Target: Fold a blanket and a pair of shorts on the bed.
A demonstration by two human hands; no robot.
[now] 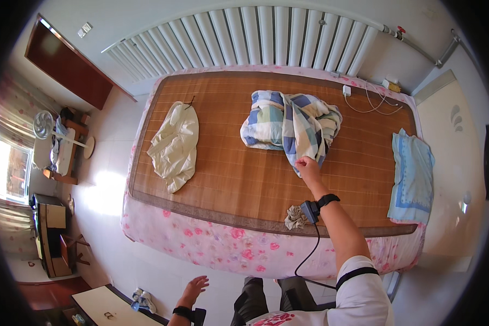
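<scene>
A blue, green and cream checked quilt lies bunched on the brown bed mat. Over the bed reaches my right hand, its fingers pinched on the near edge of that quilt. My left hand hangs low beside the bed, fingers apart and holding nothing. A crumpled pale cream cloth is spread on the mat's left part. Under my right wrist sits a small wad of beige cloth, partly hidden by the dark band device.
A light blue towel-like cloth covers the bed's right end. White cables and a charger lie at the far right corner. A white radiator runs behind the bed. A black cable hangs from my right wrist. Shoes stand at lower left.
</scene>
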